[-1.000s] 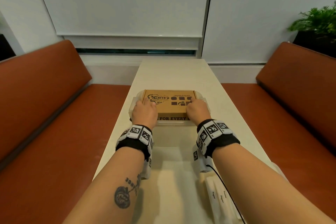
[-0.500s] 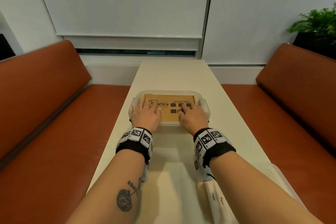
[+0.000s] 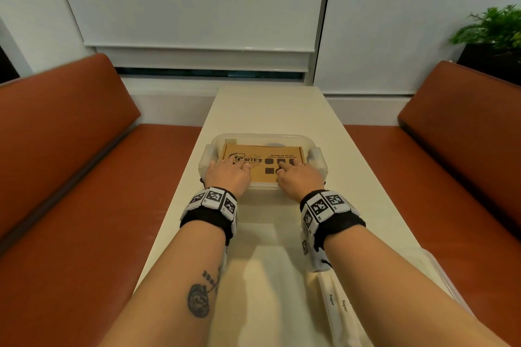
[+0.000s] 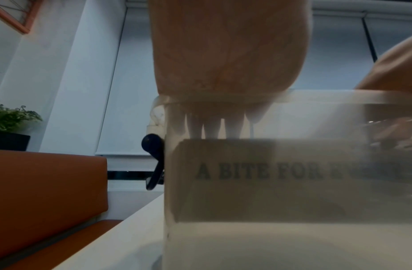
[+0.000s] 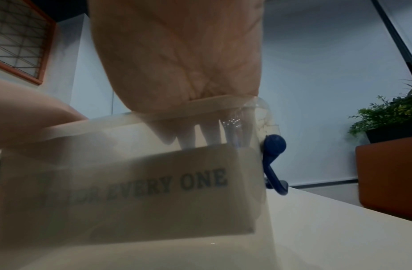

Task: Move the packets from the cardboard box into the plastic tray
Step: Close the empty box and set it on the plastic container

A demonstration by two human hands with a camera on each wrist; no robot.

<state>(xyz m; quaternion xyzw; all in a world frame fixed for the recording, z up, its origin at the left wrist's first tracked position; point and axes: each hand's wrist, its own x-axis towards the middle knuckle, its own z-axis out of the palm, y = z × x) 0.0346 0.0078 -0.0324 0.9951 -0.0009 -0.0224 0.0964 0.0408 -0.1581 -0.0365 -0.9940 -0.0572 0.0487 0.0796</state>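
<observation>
Packets (image 3: 337, 306) marked "Sugar" lie on the table (image 3: 270, 110) close to my body, just under my right forearm, their long axes running away from me toward the far end of the table; how many there are I cannot tell, since the arm covers part of them. Farther out, straight ahead, the cardboard box (image 3: 262, 166) sits closed inside the clear plastic tray (image 3: 317, 156), its long side running left to right across me and its printed lid facing up, with the side lettering readable through the tray's near wall in both wrist views. My left hand (image 3: 228, 176) rests flat on the left part of the lid and my right hand (image 3: 298, 177) on the right part, fingers straight and spread, pressing down and holding nothing; through the tray wall the fingertips (image 4: 212, 127) show touching the box's top edge. Both hands are equally near the box, one toward each short end. I judge the next move turns on that: the box lies crosswise directly under my palms, so getting it out would mean curling fingers down its two short ends, where the gap to the tray walls looks narrow. The packets lie nearer my right hand.
</observation>
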